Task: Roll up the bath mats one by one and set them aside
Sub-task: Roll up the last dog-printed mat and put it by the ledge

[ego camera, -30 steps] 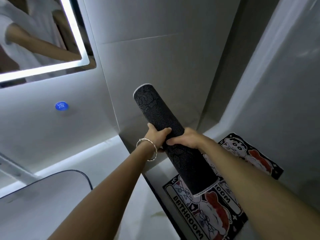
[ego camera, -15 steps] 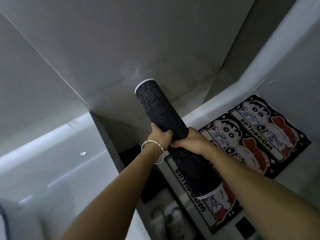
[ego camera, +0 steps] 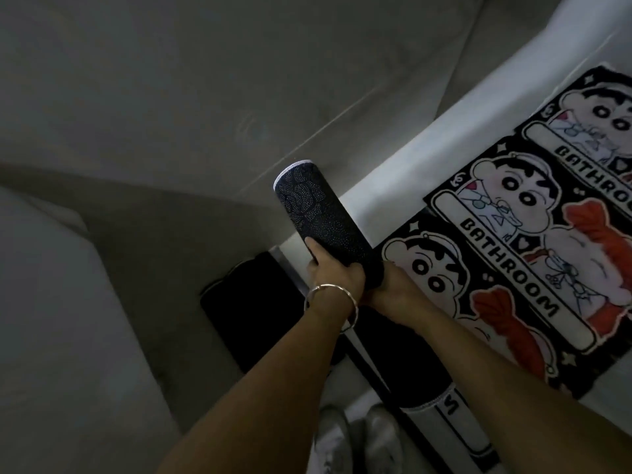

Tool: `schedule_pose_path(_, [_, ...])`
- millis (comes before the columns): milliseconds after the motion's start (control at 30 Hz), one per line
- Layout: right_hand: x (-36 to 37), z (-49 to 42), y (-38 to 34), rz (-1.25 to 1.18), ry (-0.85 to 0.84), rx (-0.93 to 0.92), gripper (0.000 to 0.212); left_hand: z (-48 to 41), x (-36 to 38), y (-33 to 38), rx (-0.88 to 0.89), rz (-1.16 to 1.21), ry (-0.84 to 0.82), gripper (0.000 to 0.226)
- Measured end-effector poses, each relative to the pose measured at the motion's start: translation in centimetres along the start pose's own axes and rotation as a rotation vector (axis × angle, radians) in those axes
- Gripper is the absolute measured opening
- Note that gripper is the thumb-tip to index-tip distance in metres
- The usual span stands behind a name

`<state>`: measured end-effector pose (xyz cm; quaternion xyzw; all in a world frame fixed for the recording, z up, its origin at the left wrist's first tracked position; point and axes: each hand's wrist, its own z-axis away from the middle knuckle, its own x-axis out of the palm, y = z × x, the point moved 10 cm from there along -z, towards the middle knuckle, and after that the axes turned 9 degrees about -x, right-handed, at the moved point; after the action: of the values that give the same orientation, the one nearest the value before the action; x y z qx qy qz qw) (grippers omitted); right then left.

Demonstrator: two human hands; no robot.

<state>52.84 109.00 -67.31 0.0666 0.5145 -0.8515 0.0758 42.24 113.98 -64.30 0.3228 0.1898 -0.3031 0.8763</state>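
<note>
The left hand (ego camera: 333,268) and right hand (ego camera: 393,285) are gripping the rolled bath mat (ego camera: 318,213), fingers (ego camera: 315,250) clamped round it (cartoon mats (ego camera: 513,234) lying centre-right).

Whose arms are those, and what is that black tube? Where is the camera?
There is no machine here, just a person. The camera sits on their head and looks down, so you see their own two arms reaching out. The left hand, the one with the bracelet, and the right hand both grip a rolled-up bath mat, dark side out. On the floor to the right lie more bath mats, flat, with a cartoon child and the word BATHROOM. At the bottom are the tips of the person's shoes. The dark shape on the left is too shadowy to name.
</note>
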Motion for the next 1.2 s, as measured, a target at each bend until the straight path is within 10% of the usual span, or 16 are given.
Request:
schedule_pose_path(367, [2.4, -3.4, 14.4, -0.094, -0.035, -0.061, 0.043, -7.6, 12.3, -10.5, -0.189, 0.132, -0.110, 0.140])
schedule_pose_path(733, [8.2, -7.4, 23.5, -0.096, -0.121, 0.036, 0.078, -14.4, 12.7, -16.3, -0.231, 0.101, 0.011, 0.128])
schedule_pose_path(1200, [11.7, -11.1, 27.9, -0.146, -0.107, -0.027, 0.066, -20.1, 14.5, -20.4, -0.238, 0.185, -0.061, 0.124])
